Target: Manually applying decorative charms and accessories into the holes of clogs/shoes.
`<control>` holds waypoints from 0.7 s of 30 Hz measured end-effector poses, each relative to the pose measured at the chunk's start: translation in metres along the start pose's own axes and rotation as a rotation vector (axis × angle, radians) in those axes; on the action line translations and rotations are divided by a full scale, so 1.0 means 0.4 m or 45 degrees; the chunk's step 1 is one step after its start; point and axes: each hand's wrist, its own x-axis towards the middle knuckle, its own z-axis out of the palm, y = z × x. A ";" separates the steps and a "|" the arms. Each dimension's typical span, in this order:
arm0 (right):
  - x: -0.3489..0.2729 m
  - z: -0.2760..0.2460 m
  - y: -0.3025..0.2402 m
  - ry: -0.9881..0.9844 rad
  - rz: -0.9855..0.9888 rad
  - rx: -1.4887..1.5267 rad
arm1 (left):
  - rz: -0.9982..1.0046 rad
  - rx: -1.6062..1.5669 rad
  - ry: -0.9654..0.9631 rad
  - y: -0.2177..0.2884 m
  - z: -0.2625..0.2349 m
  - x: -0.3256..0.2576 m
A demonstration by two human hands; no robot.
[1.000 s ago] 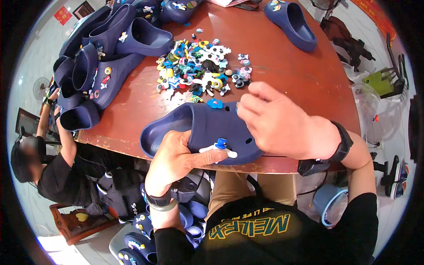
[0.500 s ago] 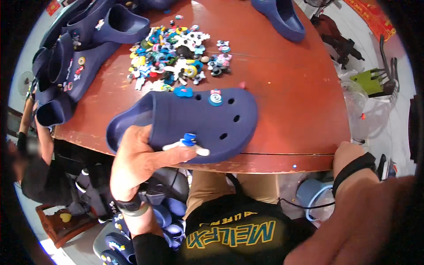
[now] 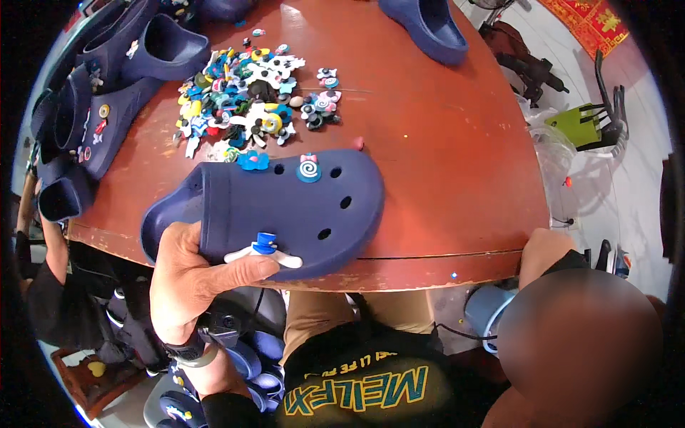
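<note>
In my left hand [image 3: 189, 274] is a dark blue clog [image 3: 264, 207], held at the table's front edge with its toe to the right. My thumb lies against a white charm with a blue hat-like top [image 3: 265, 244] on the clog's near side; my other fingers are hidden behind the shoe. On its far side sit a white swirl charm with a pink bow [image 3: 308, 168] and a blue flower-like charm [image 3: 253, 160]. Several holes toward the toe are bare. My right hand [image 3: 548, 246] is by the table's right front corner, its fingers hidden and the forearm blurred.
Past the clog lies a heap of colourful shoe charms [image 3: 242, 93]. More blue clogs [image 3: 168, 46] crowd the far left, and a single clog [image 3: 432, 32] lies at the far edge. Another person's arm [image 3: 55, 246] shows at left. A blue bucket [image 3: 485, 310] stands below the table.
The whole scene has shifted left in the picture, the clog also slightly lower. My left hand keeps its hold on the clog, and my right hand stays near the table corner.
</note>
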 end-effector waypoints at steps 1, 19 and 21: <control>-0.001 0.000 0.002 0.002 0.003 -0.007 | 0.019 -0.017 0.010 -0.004 0.003 0.002; 0.016 -0.012 0.019 0.006 -0.003 0.041 | 0.111 -0.179 0.074 -0.007 0.022 0.001; 0.015 -0.022 0.021 -0.004 -0.006 0.045 | 0.094 -0.095 0.033 -0.004 0.009 0.003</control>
